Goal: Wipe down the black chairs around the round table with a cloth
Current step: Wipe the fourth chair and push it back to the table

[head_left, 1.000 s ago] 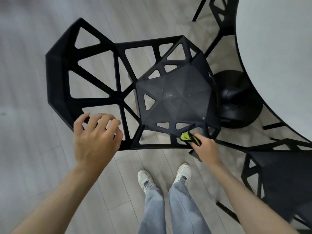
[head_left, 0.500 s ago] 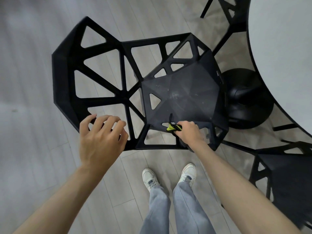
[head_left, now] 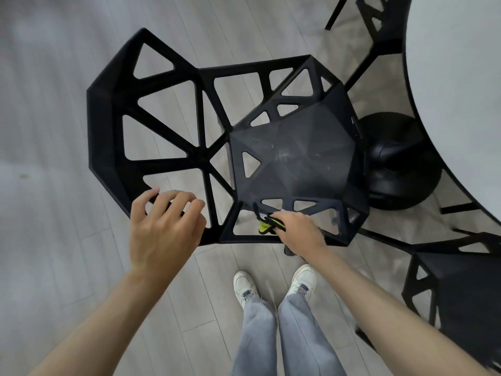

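Chair (head_left: 292, 158), black with an open triangular frame, stands on the pale plank floor (head_left: 67, 77) directly in front of your feet, its seat toward the round table (head_left: 458, 109) at upper right and its back toward the left.

Head view: your left hand (head_left: 165, 226) rests on the near edge of the chair's back frame, fingers curled over the bar and gripping it. Your right hand (head_left: 298, 232) is closed around the cloth (head_left: 267, 226), a dark cloth with a yellow-green patch, and presses it against the near frame of the seat. A strip of the cloth sticks up past your fingers; another part hangs below your wrist. The seat surface shows pale dusty smears. The table's black base (head_left: 401, 169) sits just beyond the seat. A second black chair (head_left: 461, 289) stands at lower right, and a third chair (head_left: 379, 23) shows at the top edge beside the table.
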Motion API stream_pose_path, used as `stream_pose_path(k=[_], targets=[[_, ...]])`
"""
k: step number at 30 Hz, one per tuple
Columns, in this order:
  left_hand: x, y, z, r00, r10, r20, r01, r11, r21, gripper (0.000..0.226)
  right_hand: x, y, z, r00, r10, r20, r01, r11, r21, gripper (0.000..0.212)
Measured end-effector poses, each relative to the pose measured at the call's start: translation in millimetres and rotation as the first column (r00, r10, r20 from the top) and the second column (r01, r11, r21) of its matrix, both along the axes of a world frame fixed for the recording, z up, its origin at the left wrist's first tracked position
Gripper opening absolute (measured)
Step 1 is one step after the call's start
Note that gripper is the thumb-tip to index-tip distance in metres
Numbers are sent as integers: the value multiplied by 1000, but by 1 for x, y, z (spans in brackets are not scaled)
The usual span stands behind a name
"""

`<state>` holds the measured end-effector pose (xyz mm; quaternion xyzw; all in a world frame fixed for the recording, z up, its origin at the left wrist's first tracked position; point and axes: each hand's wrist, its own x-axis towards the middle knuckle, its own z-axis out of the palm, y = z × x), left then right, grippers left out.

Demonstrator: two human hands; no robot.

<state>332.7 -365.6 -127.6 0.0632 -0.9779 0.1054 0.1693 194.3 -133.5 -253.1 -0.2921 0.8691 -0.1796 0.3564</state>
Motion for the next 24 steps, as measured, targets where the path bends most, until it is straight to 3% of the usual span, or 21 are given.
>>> stream_pose_path(k=[3, 10, 16, 19, 24], targets=[[0, -8, -1, 999, 32, 22, -31, 999, -24, 17, -4, -22, -5, 995, 26, 94, -28, 999, 25, 20], [-4, -46, 5, 999, 1, 45, 3, 997, -75, 17, 8, -18, -11, 970, -124, 210, 152, 981, -124, 20], [-13, -90, 5, 991, -109, 71, 117, 987, -110, 19, 28, 26, -16, 943, -300, 142, 311, 948, -63, 27], [-32, -118, 5, 990, -134, 40, 138, 979, -150, 20, 47, 25, -14, 924, -364, 117, 377, 918, -121, 38], [-62, -167, -5, 999, 32, 18, -28, 978, -208, 35, 75, -28, -23, 889, -451, 79, 458, 869, -190, 37]])
